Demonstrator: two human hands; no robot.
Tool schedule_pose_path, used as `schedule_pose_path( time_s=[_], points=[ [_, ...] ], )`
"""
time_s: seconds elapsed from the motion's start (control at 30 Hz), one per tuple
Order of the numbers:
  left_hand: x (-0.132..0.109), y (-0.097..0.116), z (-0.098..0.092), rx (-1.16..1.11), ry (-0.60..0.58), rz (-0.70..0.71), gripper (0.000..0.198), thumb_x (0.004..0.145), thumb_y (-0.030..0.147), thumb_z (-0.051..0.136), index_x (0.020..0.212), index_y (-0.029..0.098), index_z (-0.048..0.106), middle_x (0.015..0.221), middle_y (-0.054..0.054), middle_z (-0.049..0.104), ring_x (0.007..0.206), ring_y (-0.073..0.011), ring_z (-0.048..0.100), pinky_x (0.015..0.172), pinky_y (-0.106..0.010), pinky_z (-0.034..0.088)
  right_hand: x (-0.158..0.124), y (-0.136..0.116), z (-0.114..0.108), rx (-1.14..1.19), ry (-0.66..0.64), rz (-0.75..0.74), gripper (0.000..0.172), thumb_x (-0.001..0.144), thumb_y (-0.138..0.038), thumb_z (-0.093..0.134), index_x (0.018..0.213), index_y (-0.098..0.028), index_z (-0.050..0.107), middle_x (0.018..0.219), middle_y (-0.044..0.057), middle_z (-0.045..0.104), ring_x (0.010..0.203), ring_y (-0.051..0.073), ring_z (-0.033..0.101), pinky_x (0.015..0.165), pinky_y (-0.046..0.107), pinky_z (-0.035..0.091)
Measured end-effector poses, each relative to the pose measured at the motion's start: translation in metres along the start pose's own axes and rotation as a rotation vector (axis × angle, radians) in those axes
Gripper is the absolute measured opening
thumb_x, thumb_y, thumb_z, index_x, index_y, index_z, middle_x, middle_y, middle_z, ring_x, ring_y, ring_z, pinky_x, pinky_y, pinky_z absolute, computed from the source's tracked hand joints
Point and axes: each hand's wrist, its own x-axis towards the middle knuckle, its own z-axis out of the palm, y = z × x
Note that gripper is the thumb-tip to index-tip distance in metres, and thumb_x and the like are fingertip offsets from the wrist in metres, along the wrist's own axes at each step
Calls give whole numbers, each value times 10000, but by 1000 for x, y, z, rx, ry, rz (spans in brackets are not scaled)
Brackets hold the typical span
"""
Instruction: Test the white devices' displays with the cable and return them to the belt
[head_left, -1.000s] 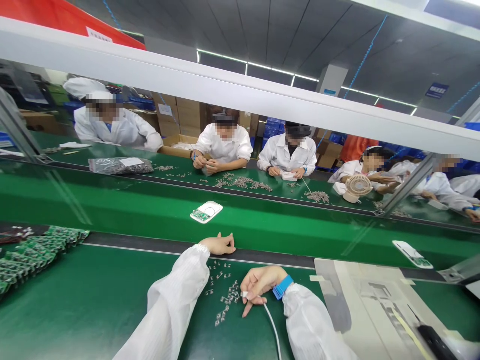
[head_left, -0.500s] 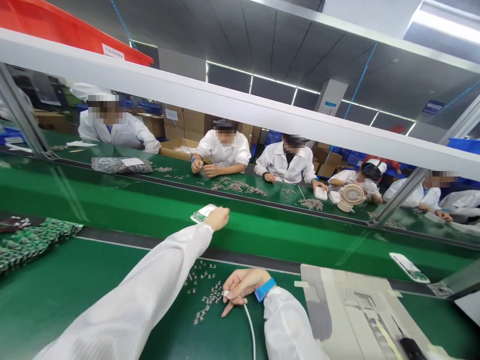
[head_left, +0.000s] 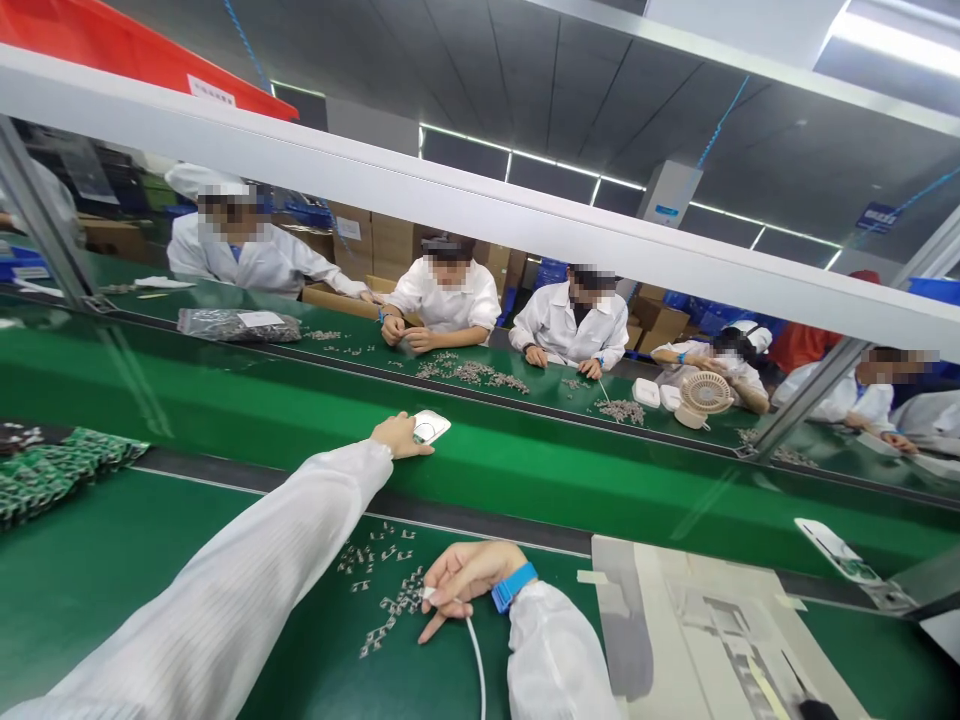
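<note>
My left hand (head_left: 403, 436) reaches out over the bright green belt, fingers closed at the left end of a white plastic housing (head_left: 433, 426). A bit of green circuit board and a thin dark wire show in the housing beside my fingers. Close to me, my right hand (head_left: 463, 585) pinches a white cable (head_left: 478, 655) near its small white end, and the cable trails down toward the bottom edge. Small metal clips (head_left: 397, 600) lie scattered on the green table just left of my right hand.
At far left lies a pile of green circuit boards (head_left: 67, 475). A taped beige board (head_left: 697, 620) with a dark-handled tool (head_left: 814, 706) sits right. Another white housing (head_left: 832, 548) is on the belt (head_left: 570, 480). Co-workers sit opposite, beyond a metal frame, with clip heaps and a small fan (head_left: 705, 395).
My left hand has moved left, from the right side of the housing to its left end. Both housings have shifted right along the belt. My right hand still pinches the cable.
</note>
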Motion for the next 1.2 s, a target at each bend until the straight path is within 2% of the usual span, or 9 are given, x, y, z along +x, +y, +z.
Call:
schedule_pose_path(
  time_s=[0.2,0.3,0.47,0.63,0.8,0.93,1.03,1.13,1.2],
  points=[
    [7,9,2,0,-28,61,372,896,426,575,1125,132,580,1155,-104,580,1005,-232,581,870,-425,486,-2,1,0,11,-14,-17,123,830,-225,705,886,-123,667,518,-91,584,421,79,514,716,352,549],
    [7,17,4,-8,-5,78,350,902,398,578,1126,129,583,1157,-105,584,1020,-237,582,877,-436,491,-2,-2,3,8,-4,-1,99,849,-217,684,876,-123,666,518,-91,581,417,79,514,683,336,548],
    [10,38,8,-71,45,63,327,911,355,576,1142,123,581,1163,-111,587,1034,-239,586,884,-447,497,-4,-7,9,-4,50,21,74,867,-197,661,857,-123,660,509,-98,575,407,75,494,725,357,544],
    [13,53,-1,-228,65,15,311,911,321,583,1158,131,576,1173,-105,585,1038,-236,587,885,-448,504,-5,-10,13,-13,84,34,97,886,-212,641,845,-126,658,490,-104,558,396,74,485,736,361,542],
    [4,57,-14,-514,74,-79,307,902,299,601,1158,132,577,1172,-105,584,1037,-235,591,873,-433,513,-5,-10,15,-30,107,46,115,895,-221,631,835,-125,653,486,-103,551,390,73,478,681,335,542],
    [-16,66,-22,-862,79,-145,312,902,283,602,1171,126,570,1200,-115,570,1053,-240,584,878,-436,514,-8,-15,20,-47,137,42,177,917,-270,605,816,-129,640,488,-101,554,380,70,486,639,314,546],
    [-44,80,-28,-1195,27,-131,296,908,271,595,1158,113,575,1161,-114,596,1002,-225,614,840,-410,541,-18,-33,30,-78,148,-6,226,907,-330,614,806,-130,643,487,-98,562,363,66,491,611,307,556],
    [-82,94,-37,-1552,-74,-16,247,943,200,529,1160,90,568,1125,-118,640,967,-198,651,827,-367,568,-38,-62,56,-132,209,-146,288,799,-404,723,787,-123,660,484,-74,593,362,77,515,581,317,566],
    [-110,99,-46,-1756,-149,64,249,951,121,470,1173,53,559,1135,-147,655,998,-191,659,877,-319,563,-55,-82,86,-153,332,-295,378,690,-457,797,768,-114,657,437,-62,567,326,81,472,502,313,552]
  ],
)
